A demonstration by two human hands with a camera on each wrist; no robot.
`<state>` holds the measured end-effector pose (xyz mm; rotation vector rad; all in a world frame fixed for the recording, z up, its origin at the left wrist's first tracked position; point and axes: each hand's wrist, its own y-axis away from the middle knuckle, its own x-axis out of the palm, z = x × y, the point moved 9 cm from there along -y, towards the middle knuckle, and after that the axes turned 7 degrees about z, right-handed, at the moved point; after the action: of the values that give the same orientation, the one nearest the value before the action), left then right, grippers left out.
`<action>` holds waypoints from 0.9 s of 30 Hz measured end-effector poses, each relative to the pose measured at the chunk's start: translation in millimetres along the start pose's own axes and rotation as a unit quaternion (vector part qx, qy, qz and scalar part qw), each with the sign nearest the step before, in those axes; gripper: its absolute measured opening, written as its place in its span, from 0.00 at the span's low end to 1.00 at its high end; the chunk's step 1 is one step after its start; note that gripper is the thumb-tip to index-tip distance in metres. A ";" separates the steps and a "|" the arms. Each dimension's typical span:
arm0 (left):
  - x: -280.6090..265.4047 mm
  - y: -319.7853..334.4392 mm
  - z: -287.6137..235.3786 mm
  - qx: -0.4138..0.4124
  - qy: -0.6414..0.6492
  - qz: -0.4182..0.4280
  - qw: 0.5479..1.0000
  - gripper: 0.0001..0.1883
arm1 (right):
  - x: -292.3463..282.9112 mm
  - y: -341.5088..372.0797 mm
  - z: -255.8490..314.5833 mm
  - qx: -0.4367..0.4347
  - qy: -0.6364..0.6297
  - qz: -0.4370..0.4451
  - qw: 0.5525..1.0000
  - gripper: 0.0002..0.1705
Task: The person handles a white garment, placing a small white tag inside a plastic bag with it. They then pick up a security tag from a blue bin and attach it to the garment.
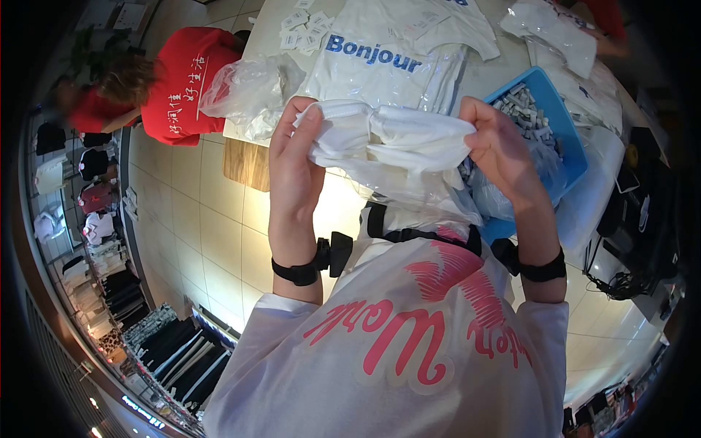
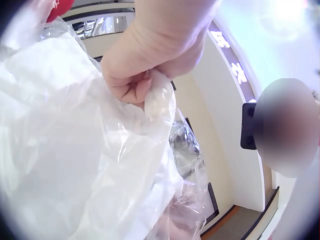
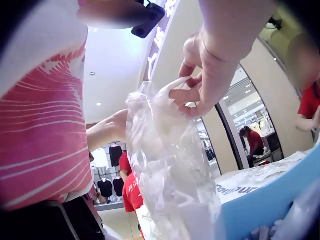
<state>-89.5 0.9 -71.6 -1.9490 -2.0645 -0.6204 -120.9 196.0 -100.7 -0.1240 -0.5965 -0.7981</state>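
Between my two hands a white garment (image 1: 427,135) is held stretched across in the head view, with folds and a gap along its middle. My left hand (image 1: 296,157) pinches its left end between thumb and fingers. At the right end, my right hand (image 1: 504,153) grips the edge with bent fingers. A clear plastic bag (image 3: 170,165) hangs below the fingers around the white cloth, crinkled and shiny. The left wrist view shows the same bag (image 2: 117,150) with my left fingers (image 2: 132,92) curled at its upper edge.
A table (image 1: 270,33) ahead bears packed white shirts (image 1: 380,80) printed "Bonjour", paper tags (image 1: 310,22) and a loose plastic bag (image 1: 252,91). A blue bin (image 1: 573,157) of small tags stands right. People in red shirts (image 1: 175,80) are at the left; clothes racks (image 1: 95,212) line the wall.
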 end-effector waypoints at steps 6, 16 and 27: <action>7.0 1.8 0.3 -0.015 -0.017 0.023 0.999 0.04 | 8.7 -3.0 12.3 0.026 0.074 -0.051 0.996 0.09; 23.4 1.1 -6.1 0.028 -0.229 0.068 0.971 0.07 | 53.8 -9.2 27.5 -0.079 0.343 0.059 0.934 0.07; 53.5 5.0 37.2 -0.068 -0.295 0.313 0.900 0.07 | 7.6 2.6 -0.9 -0.022 0.174 -0.043 0.984 0.08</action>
<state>-84.8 65.6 -79.8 -2.9537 -1.4816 -0.0163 -114.6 192.7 -97.0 0.0033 -0.2544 -0.8933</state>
